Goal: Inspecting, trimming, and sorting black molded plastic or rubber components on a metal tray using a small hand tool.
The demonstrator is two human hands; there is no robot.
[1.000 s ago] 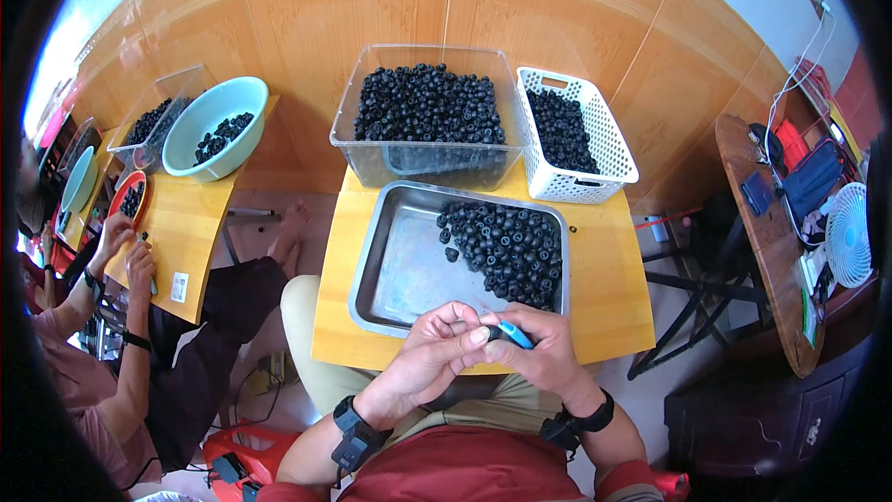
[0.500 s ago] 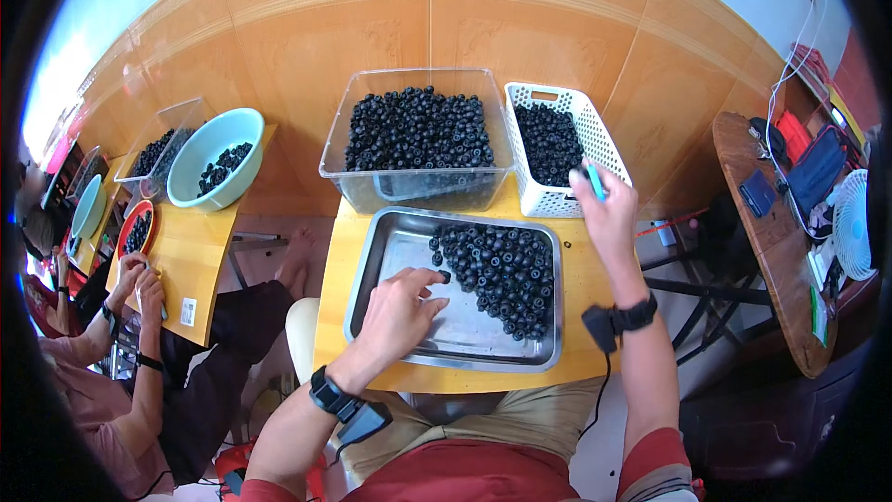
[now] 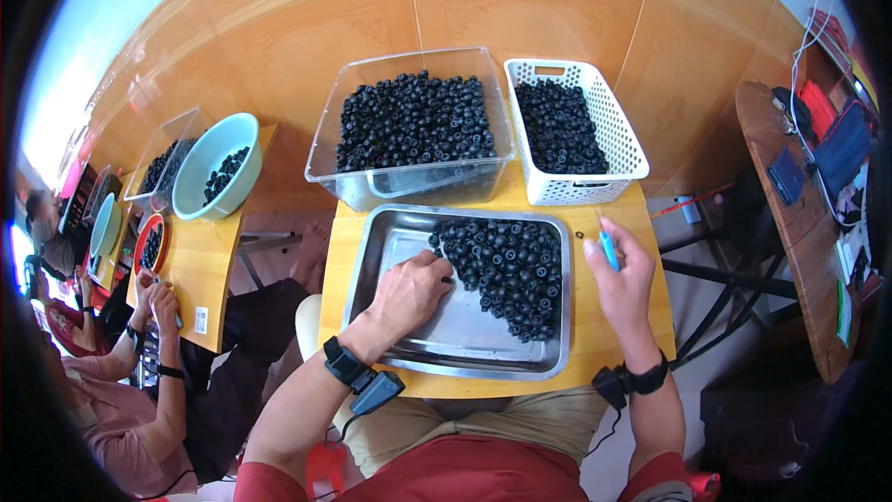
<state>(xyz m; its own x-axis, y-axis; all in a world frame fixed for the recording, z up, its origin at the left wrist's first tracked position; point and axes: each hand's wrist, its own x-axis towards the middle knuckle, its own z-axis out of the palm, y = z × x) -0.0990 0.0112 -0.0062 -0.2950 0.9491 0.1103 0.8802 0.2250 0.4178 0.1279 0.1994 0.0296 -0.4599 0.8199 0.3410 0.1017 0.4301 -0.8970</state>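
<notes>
A metal tray (image 3: pixel 409 363) in front of me holds a heap of small black ring-shaped parts (image 3: pixel 511 270), piled toward its right side. Over the tray, my left hand (image 3: pixel 411 293) has its fingers closed at the heap's left edge, with a small black part (image 3: pixel 448 280) at the fingertips. To the right of the tray, my right hand (image 3: pixel 624 279) grips a slim tool with a light-blue handle (image 3: pixel 609 249), its thin end pointing up and away. What kind of tool it is cannot be made out. One loose black ring (image 3: pixel 580 235) lies on the wooden table (image 3: pixel 609 353) near it.
Behind the tray stand a clear plastic bin (image 3: pixel 321 163) and a white perforated basket (image 3: pixel 627 135), both holding black parts. To the left, co-workers sit at tables; a light-green bowl (image 3: pixel 190 177) stands there. A wooden side table (image 3: pixel 771 232) with assorted items is at the right.
My right hand has come back from the white basket's front to beside the tray, still with the blue-handled tool. My left fingers have closed in at the heap. The view has shifted slightly.
</notes>
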